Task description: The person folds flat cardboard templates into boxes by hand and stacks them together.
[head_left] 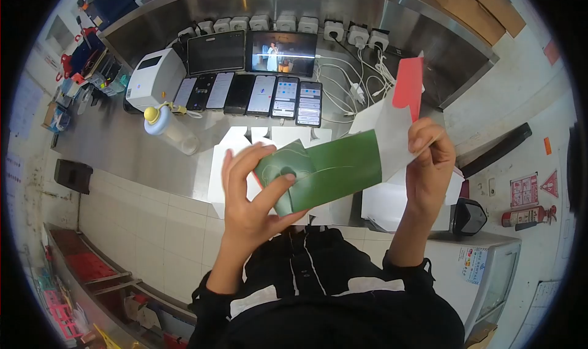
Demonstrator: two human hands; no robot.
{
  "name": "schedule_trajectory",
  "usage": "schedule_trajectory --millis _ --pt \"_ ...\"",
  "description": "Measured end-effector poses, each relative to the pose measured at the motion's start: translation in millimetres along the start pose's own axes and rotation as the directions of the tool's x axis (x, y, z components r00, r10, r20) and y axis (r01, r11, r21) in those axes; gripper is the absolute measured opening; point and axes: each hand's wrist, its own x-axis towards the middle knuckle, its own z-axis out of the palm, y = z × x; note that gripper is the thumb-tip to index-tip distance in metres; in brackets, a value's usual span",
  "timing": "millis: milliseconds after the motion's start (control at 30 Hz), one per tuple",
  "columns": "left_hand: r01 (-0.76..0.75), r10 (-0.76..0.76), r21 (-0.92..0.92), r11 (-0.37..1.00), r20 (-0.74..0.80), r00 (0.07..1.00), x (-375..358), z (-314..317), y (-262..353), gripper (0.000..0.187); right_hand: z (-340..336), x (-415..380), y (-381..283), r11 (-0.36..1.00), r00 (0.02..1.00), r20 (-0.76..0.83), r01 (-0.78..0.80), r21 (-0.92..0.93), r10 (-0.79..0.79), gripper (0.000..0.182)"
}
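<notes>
Your left hand [251, 196] and right hand [429, 165] each pinch an end of the green-and-white carton blank [343, 165] mid-frame above the table [122, 147], mid-fold; next likely needs creasing its panels.

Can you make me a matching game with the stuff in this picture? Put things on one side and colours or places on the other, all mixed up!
Things:
1. folded card
2. label printer
3. row of phones
4. squeeze bottle

Colours and places:
A. white box at the left of the counter
B. green, white and red, held in the left hand and right hand
C. lying on its side, with a yellow cap
D. lined up under the two screens

Pairs: 1-B, 2-A, 3-D, 4-C
</notes>
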Motion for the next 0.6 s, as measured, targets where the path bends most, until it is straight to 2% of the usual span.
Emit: schedule_trajectory --millis 33,67,100,133,200,233,300,333,367,400,467,500,533,567,600 --pt "0.041 -0.041 -0.030 0.999 0.007 0.999 -3.0 2.4 -2.9 0.050 -0.8 0.5 -2.8 1.000 1.000 0.004 0.003 0.002 -0.003 0.022" --pt "0.037 -0.037 -0.029 0.999 0.002 0.999 -6.3 2.8 -7.8 0.050 -1.0 0.5 -8.2 0.990 0.995 0.093 -0.032 -0.137 0.045 0.021" --pt "-0.038 0.034 0.038 0.999 0.108 0.994 -10.6 1.5 -13.4 0.044 -0.6 0.8 -14.3 0.959 0.979 0.171 -0.057 -0.278 0.108 0.021" --pt "-0.118 0.095 0.096 0.988 0.217 0.971 -13.0 1.4 -16.0 0.039 2.3 3.1 -22.4 0.958 0.979 0.172 -0.056 -0.281 0.108 0.021" --pt "-0.112 0.104 0.022 0.993 0.233 0.967 -7.1 -1.2 -5.5 0.034 13.0 3.8 -35.9 0.784 0.848 0.475 0.124 -0.608 0.235 0.018" --pt "-0.136 0.121 0.032 0.990 0.296 0.948 -6.2 -2.2 -4.0 0.035 19.3 -2.9 -34.0 0.784 0.848 0.473 0.118 -0.609 0.240 0.018" --pt "-0.163 0.138 0.041 0.986 0.357 0.924 -6.5 -3.8 -5.0 0.037 33.6 -16.2 -24.6 0.660 0.947 0.237 0.036 -0.751 0.218 0.014" --pt "-0.172 0.129 0.093 0.981 0.350 0.928 -8.0 -6.7 -7.1 0.037 37.6 -18.4 -18.3 0.659 0.947 0.236 0.035 -0.751 0.219 0.014" --pt "-0.179 0.121 0.146 0.973 0.342 0.932 -8.7 -8.2 -8.5 0.038 40.7 -20.6 -11.8 0.689 0.994 0.046 -0.033 -0.724 0.096 0.014" --pt "-0.178 0.119 0.146 0.973 0.342 0.932 -6.9 -8.2 -7.8 0.038 41.9 -22.2 -7.0 0.726 0.988 -0.153 -0.091 -0.681 -0.020 0.013" --pt "-0.174 0.102 0.120 0.977 0.449 0.888 -4.6 -9.7 -3.7 0.032 38.8 -21.2 -1.7 0.740 0.991 -0.132 -0.082 -0.668 -0.009 0.013" --pt "-0.172 0.100 0.122 0.978 0.452 0.886 -5.3 -9.8 -2.8 0.032 32.4 -17.6 0.3 0.757 0.994 0.076 -0.006 -0.653 0.074 0.014" --pt "-0.126 0.082 0.050 0.991 0.514 0.854 -5.8 -9.7 -1.8 0.030 25.8 -14.1 3.0 0.779 0.949 0.281 0.066 -0.624 0.145 0.014" --pt "-0.075 0.073 -0.021 0.997 0.573 0.817 -5.9 -8.9 -0.8 0.028 18.9 -12.9 11.1 0.842 0.916 0.363 0.056 -0.536 0.170 0.016" --pt "-0.077 0.077 -0.025 0.997 0.571 0.818 -8.0 -5.3 -1.6 0.028 17.1 -15.8 17.7 0.840 0.917 0.363 0.059 -0.540 0.169 0.016"
